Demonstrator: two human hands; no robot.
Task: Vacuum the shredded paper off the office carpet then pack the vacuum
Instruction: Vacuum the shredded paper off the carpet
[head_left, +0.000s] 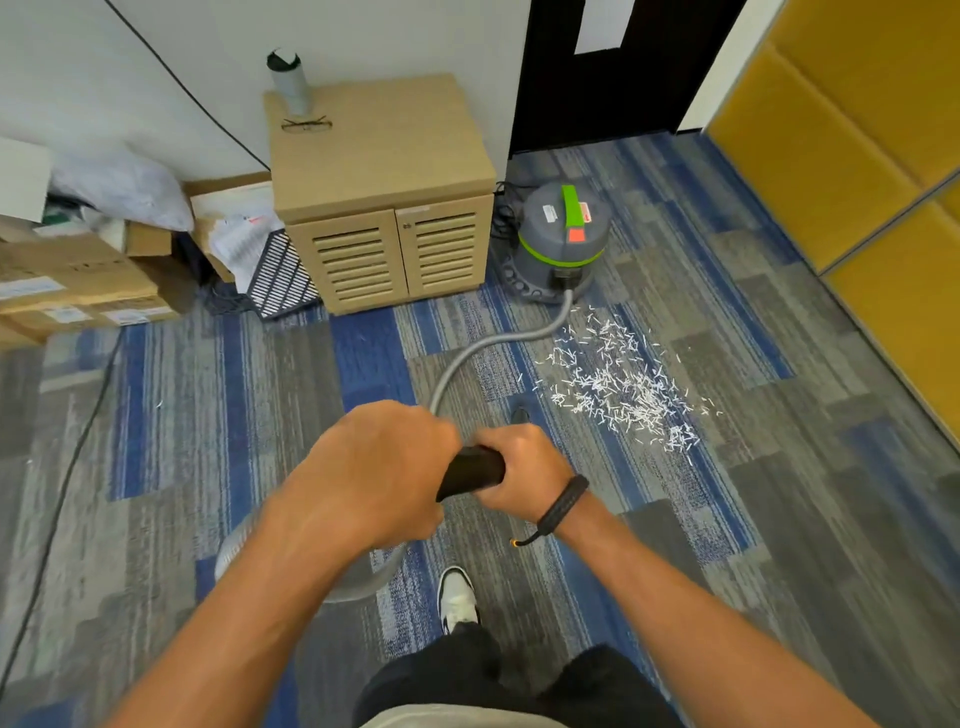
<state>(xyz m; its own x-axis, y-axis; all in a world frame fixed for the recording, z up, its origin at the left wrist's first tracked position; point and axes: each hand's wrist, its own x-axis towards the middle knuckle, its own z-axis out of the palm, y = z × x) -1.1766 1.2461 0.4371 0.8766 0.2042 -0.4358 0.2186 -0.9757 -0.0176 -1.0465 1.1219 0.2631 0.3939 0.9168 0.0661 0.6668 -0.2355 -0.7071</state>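
A: What are the fingers doing?
B: Both hands are wrapped round the black plastic hose handle (471, 472); the left hand (371, 470) curls over its upper end, the right hand (522, 475) grips just beside it

A: And beyond them?
B: The grey ribbed hose (470, 358) curves across the blue-and-grey carpet (779, 519) to the grey-and-green canister vacuum (561, 239) beside the slatted wooden cabinet (384, 208); the white shredded paper (618, 384) lies scattered on the carpet, right of the hose
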